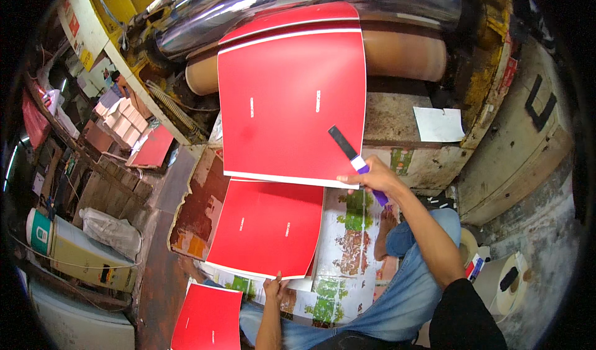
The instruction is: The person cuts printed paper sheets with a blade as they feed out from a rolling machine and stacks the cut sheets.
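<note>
Red sheets (279,139) bear white edges (279,178) and small white marks (318,101); the tool (357,162) at right shows black, white and purple, the far roller (410,2) silver.

Through my remote view I read a workshop handling printed sheets; I see a heavy machine's shiny metal roller (335,5) above a brown roller (406,55), a grimy yellow frame (490,33), several red printed sheets (285,139), and pale stacks (127,123) beyond; everything looks worn and industrial.

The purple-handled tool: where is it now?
Head view, right of centre: the tool is in the right hand, black end over the upper red sheet.
</note>
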`<state>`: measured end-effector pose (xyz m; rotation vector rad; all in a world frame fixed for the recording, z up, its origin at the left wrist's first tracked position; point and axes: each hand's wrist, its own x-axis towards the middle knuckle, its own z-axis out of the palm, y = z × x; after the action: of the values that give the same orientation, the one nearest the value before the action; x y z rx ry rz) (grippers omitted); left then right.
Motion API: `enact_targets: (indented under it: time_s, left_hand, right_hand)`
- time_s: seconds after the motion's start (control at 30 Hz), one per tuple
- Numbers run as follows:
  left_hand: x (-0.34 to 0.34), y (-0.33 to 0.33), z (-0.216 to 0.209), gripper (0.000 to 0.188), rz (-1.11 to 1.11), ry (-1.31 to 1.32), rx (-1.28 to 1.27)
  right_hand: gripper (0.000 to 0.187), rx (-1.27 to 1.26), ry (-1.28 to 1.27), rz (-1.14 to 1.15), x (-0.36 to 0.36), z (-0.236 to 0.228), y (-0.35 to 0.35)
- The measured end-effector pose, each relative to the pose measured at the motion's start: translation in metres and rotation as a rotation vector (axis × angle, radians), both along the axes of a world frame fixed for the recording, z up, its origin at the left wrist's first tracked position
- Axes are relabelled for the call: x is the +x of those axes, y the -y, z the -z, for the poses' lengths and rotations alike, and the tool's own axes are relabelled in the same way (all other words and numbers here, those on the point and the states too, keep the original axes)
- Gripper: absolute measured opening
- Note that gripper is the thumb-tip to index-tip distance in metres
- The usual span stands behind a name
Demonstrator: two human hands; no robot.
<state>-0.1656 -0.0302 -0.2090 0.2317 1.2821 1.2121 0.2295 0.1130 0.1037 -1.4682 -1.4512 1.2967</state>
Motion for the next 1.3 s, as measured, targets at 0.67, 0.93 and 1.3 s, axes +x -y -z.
enact_targets:
  time_s: [0.67,0.93,1.3]
  left_hand:
    - [0.184,-0.08,-0.224,0.054,0.136,0.487,0.385]
    - [0.174,-0.035,-0.22,0.039,0.142,0.339,0.326]
    - [0.151,0.014,-0.232,0.041,0.093,0.305,0.252]
  right_hand:
    - [0.035,-0.297,0.276,-1.175,0.026,-0.034,0.02]
    - [0.03,0.382,-0.138,0.176,0.077,-0.082,-0.04]
    - [0.032,0.388,0.092,0.295,0.108,-0.021,-0.109]
